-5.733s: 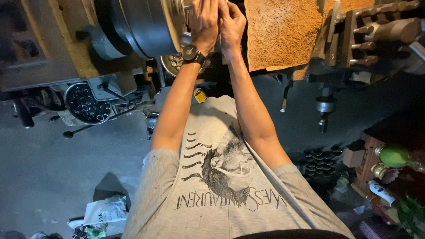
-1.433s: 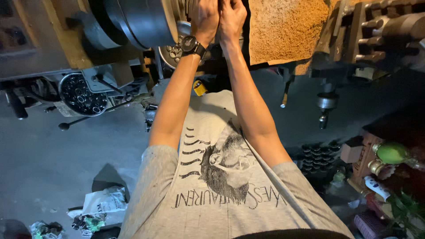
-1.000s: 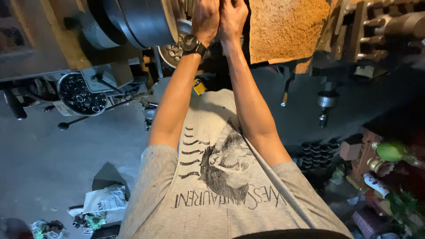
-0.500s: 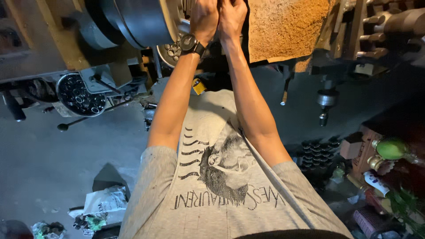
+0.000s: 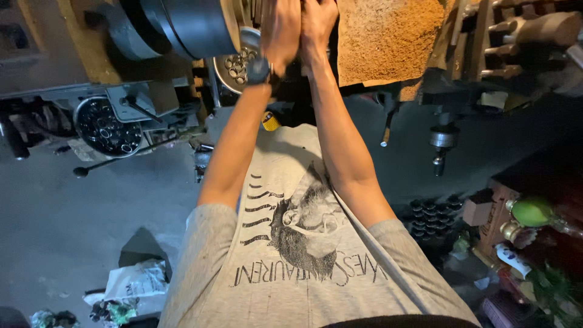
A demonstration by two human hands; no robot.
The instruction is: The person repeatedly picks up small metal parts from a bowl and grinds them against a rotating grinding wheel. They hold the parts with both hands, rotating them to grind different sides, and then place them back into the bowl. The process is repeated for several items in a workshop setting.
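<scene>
Head view, only one going: biggest worry from here looks like a pinch or a snag, with both hands crammed together right against the big dark metal drum (image 5: 194, 27) of the machine, and a wristwatch (image 5: 259, 70) strapped on the left wrist that could catch on something if anything turns. Bad light plus the blur up there wouldn't help either. Left hand (image 5: 280, 30) curled fairly tight, fingers closed down around something small at the machine, but can't tell what, hidden by the knuckles. Right hand (image 5: 317, 24) pressed just beside it, touching, fingers narrow and bent too; again no way to see the grip itself. Just right of the fingers, a rough orange-brown board (image 5: 388, 36). Just below and left of them, a round tray of small metal rings (image 5: 238, 61).
</scene>
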